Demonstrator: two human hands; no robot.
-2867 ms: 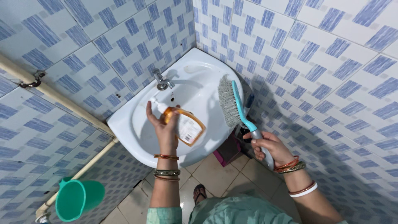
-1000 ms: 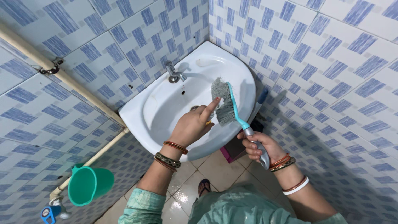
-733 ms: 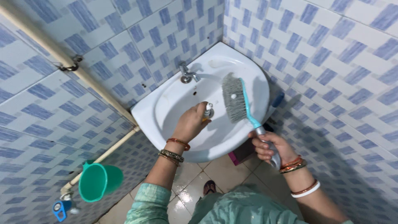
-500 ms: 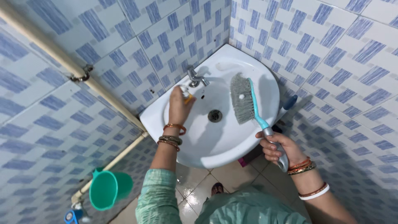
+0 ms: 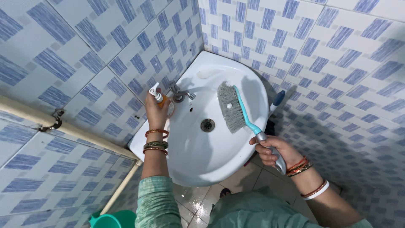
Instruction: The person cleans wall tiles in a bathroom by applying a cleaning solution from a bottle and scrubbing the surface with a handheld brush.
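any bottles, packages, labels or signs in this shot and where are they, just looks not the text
Bottle: held in the left hand at the sink's left rim beside the tap; orange body with a white nozzle on top, mostly hidden by the hand.
No label shows on it from this angle.
No signs or screens in view.

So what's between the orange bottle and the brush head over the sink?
In the head view, the metal tap sits between the orange bottle and the brush, above bare white sink.

One head-worn camera looks steeply down, fairly near, on a corner washbasin [image 5: 202, 147] at frame centre.
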